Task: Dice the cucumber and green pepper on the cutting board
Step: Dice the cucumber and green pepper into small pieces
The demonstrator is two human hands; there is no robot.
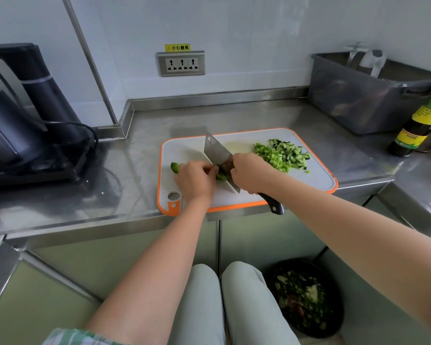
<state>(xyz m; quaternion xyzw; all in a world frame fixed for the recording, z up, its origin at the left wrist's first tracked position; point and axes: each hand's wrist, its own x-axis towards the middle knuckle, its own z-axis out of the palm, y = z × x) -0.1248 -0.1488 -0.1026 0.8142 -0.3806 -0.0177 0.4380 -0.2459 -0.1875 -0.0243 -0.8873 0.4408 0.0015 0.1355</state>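
With left hand (195, 179), clamped green pepper (174, 167) down on cutting board (316, 178); with right hand (250, 174), gripped cleaver (218, 151) against it, near diced pile (283, 155).

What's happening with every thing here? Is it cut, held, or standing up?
green pepper: partly uncut, held down by the left hand.
cleaver: gripped by the right hand, blade down at the pepper.
diced pile: chopped, heaped on the cutting board.
sauce bottle: upright, capped.
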